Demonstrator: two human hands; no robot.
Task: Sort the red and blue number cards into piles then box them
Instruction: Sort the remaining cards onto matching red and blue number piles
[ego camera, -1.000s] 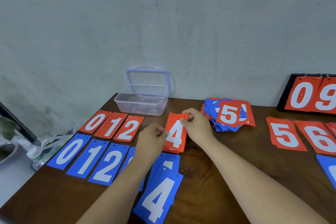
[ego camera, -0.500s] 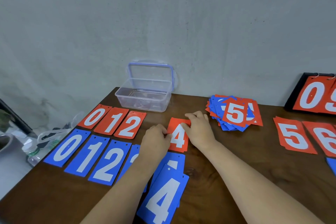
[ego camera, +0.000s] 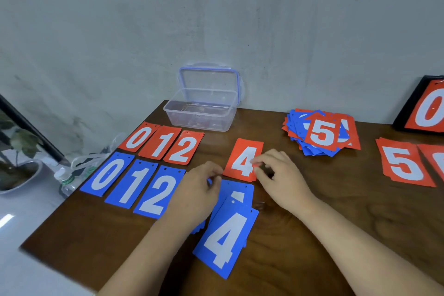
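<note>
Red 4 card (ego camera: 242, 161) lies flat on the table (ego camera: 336, 199), at 12 o'clock from the loose blue 4 cards (ego camera: 225, 235) and 3 o'clock from the red 0-1-2 row (ego camera: 163, 144). My right hand (ego camera: 281, 175) pinches its right edge with curled fingers; my left hand (ego camera: 197, 192) is curled at the blue cards' top-left corner, grip on them unclear. Step in hand, as I judge: squaring the 4 piles, with boxing not begun and the open box (ego camera: 199, 115) at 11 o'clock; next move calls for letting go, then reaching to the mixed heap (ego camera: 322, 132) at 2 o'clock.
</note>
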